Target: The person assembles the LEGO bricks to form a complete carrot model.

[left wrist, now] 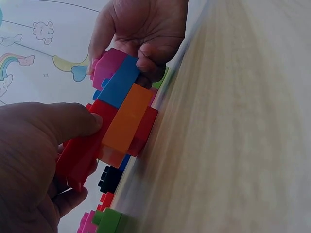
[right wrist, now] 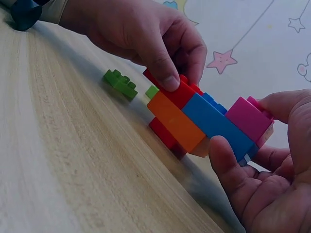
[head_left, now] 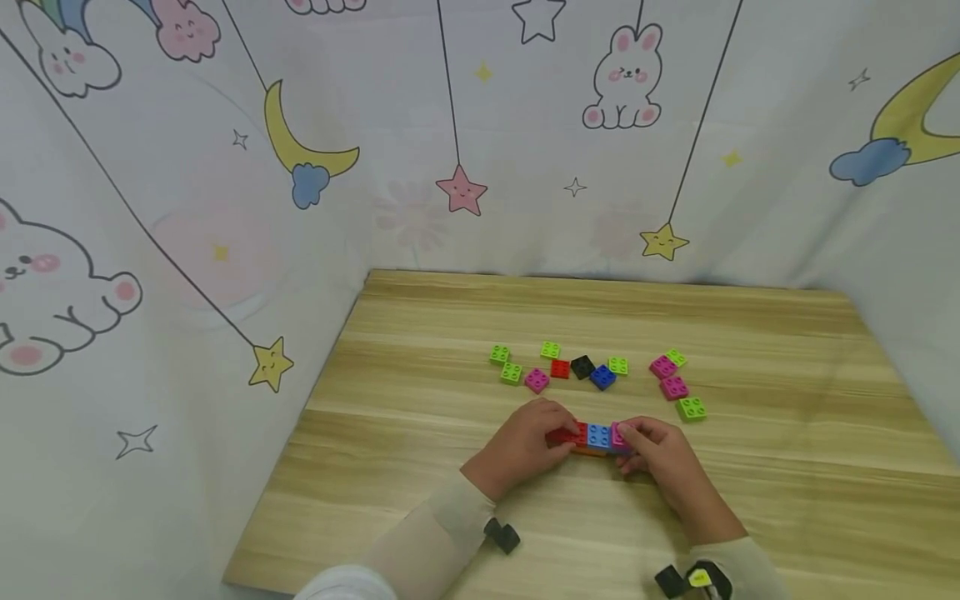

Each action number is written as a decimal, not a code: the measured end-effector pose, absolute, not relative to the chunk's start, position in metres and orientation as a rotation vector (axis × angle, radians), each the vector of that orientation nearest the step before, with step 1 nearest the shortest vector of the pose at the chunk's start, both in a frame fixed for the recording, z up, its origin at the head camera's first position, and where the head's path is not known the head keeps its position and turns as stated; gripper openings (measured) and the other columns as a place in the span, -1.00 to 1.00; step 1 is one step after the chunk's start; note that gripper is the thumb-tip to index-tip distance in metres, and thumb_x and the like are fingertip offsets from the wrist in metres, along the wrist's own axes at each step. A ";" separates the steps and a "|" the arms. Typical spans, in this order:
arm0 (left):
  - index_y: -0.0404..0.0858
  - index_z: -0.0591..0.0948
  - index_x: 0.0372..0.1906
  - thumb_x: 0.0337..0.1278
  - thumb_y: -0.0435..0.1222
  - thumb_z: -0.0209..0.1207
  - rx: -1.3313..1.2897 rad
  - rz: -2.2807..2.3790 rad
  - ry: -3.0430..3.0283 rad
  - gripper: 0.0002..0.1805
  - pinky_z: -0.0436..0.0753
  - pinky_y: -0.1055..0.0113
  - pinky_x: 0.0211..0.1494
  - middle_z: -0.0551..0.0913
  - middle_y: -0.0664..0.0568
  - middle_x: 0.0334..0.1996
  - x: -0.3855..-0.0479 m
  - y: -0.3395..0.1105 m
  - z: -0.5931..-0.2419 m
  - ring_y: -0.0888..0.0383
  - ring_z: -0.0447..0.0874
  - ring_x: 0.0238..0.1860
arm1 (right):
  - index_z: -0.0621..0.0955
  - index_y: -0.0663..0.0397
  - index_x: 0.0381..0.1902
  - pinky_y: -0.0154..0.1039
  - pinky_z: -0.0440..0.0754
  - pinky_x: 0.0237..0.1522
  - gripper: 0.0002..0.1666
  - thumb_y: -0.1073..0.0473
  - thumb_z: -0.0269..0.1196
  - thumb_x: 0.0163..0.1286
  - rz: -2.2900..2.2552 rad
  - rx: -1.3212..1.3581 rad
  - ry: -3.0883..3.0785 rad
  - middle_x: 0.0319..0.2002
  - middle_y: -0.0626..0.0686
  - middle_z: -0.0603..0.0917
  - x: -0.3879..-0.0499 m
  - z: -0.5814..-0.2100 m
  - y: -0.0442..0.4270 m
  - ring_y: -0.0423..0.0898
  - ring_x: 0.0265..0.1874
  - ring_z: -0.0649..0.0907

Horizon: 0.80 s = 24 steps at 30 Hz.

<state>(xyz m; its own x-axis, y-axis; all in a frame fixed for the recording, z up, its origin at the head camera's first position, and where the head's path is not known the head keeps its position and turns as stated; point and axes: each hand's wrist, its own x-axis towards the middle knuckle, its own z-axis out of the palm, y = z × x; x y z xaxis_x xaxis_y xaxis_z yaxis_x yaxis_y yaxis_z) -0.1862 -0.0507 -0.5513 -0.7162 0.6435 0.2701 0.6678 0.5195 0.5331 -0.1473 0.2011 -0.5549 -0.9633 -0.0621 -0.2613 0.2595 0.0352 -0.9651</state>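
Note:
Both hands hold a stack of joined toy building bricks low over the wooden table. My left hand (head_left: 528,442) grips the long red brick (left wrist: 87,145) at the left end, thumb on its side. At the other end my right hand (head_left: 667,458) pinches a pink brick (right wrist: 249,119) on top of a blue brick (right wrist: 209,116), other fingers curled beneath. Under the red and blue bricks lies an orange brick (right wrist: 175,121), with a lower red brick (left wrist: 144,133) below it. Whether the stack touches the table, I cannot tell.
Loose bricks lie behind the hands: a black brick (head_left: 582,367), a dark blue brick (head_left: 603,377), a small red brick (head_left: 560,369), plus several lime and pink ones. A lime brick (head_left: 691,408) is nearest the right hand. Printed white cloth (head_left: 525,233) hangs behind the table (head_left: 360,508).

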 end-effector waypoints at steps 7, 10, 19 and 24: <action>0.00 0.73 -0.05 0.30 -0.21 0.40 -1.150 -0.989 -2.707 -0.83 0.50 0.52 0.23 0.68 0.29 0.01 -0.186 -0.052 -0.553 0.34 0.55 0.09 | 0.62 0.39 0.05 -0.13 0.75 -0.35 -0.49 -0.04 0.22 0.59 -1.908 0.199 2.206 -0.28 0.08 0.73 -0.146 -0.556 0.202 -0.02 -0.44 0.72; 0.01 0.72 -0.01 0.31 -0.21 0.39 -1.137 -0.981 -2.714 -0.80 0.49 0.52 0.24 0.67 0.30 0.02 -0.186 -0.052 -0.555 0.35 0.54 0.10 | 0.62 0.23 0.18 -0.21 0.71 -0.31 -0.43 -0.16 0.25 0.54 -1.720 0.097 2.437 -0.13 0.07 0.71 -0.144 -0.559 0.204 -0.03 -0.36 0.69; -0.04 0.71 0.15 0.32 -0.09 0.37 -1.045 -0.935 -2.639 -0.64 0.45 0.26 0.38 0.67 0.23 0.13 -0.191 -0.054 -0.553 0.22 0.53 0.22 | 0.69 -0.04 0.11 -0.51 0.52 0.04 -0.53 0.02 0.53 0.28 -1.465 -0.395 2.887 0.07 -0.03 0.70 -0.143 -0.566 0.201 -0.11 0.05 0.63; -0.15 0.75 0.07 0.27 -0.16 0.37 -0.817 -0.966 -2.555 -0.69 0.39 -0.05 0.41 0.71 0.12 0.09 -0.214 -0.064 -0.556 0.07 0.56 0.25 | 0.69 -0.11 0.09 -0.42 0.54 0.08 -0.56 0.02 0.53 0.28 -1.403 -0.347 2.914 0.07 -0.07 0.71 -0.143 -0.567 0.201 -0.10 0.08 0.63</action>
